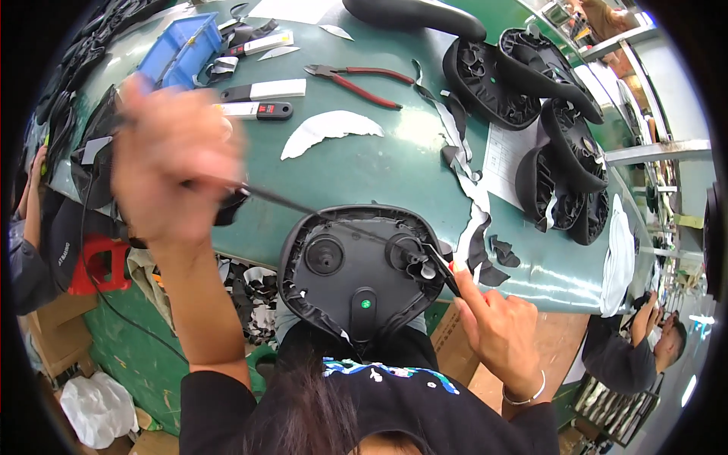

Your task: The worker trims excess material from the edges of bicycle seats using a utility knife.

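A black padded seat part (350, 277) rests upside down against the table's near edge at my lap. Its underside shows round sockets, a green dot and a gathered black cover edge around the rim. My left hand (178, 159), blurred by motion, is raised to the left, its fingers closed on a thin black strip (284, 203). That strip runs taut across to the seat's right side. At the right rim my right hand (497, 326) grips a slim black-handled tool (449, 278) with a shiny metal tip; its exact kind is unclear.
Red-handled cutting pliers (364, 72), utility knives (258, 111) and a white curved scrap (330, 130) lie on the green table (379, 171). Beyond stands a blue bin (178, 49). Finished-looking black seat parts (493, 80) crowd the far right. A red stool (102, 265) stands left.
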`<state>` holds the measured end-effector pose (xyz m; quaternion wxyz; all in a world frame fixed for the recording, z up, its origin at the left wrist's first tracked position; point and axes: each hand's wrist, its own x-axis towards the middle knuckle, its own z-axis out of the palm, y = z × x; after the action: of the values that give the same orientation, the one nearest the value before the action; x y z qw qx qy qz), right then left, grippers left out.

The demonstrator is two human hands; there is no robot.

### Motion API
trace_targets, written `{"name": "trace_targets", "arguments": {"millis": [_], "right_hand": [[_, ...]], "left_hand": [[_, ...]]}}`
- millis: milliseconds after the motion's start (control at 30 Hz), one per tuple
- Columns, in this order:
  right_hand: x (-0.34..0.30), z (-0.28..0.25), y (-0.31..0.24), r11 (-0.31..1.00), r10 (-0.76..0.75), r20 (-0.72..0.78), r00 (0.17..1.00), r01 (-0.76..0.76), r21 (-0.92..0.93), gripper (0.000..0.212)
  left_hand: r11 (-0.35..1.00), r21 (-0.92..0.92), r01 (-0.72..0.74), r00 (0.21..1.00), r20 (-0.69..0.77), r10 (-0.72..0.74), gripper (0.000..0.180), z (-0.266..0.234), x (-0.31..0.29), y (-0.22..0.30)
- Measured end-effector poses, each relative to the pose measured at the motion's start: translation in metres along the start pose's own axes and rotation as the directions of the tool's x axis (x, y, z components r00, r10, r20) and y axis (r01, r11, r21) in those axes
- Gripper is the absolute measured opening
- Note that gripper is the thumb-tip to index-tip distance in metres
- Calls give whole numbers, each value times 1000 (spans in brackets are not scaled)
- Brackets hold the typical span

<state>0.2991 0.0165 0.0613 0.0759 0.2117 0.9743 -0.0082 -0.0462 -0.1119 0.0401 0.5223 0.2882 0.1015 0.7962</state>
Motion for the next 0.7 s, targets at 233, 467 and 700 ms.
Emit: {"name": "trace_targets", "arguments": {"millis": [233, 467, 700], "right_hand": [[26, -5, 19, 991, -69, -27, 997, 71, 116, 51], [-18, 4, -13, 978, 155, 68, 986, -163, 127, 50], [-49, 39, -41, 671, 417, 40, 908, -337, 660, 52]], "left_hand": [[96, 911, -401, 748, 386, -540, 22, 11, 40, -91], [822, 562, 91, 994, -107, -36, 31, 28, 56, -87], [534, 565, -629, 564, -142, 814, 25, 26, 14, -34]]}}
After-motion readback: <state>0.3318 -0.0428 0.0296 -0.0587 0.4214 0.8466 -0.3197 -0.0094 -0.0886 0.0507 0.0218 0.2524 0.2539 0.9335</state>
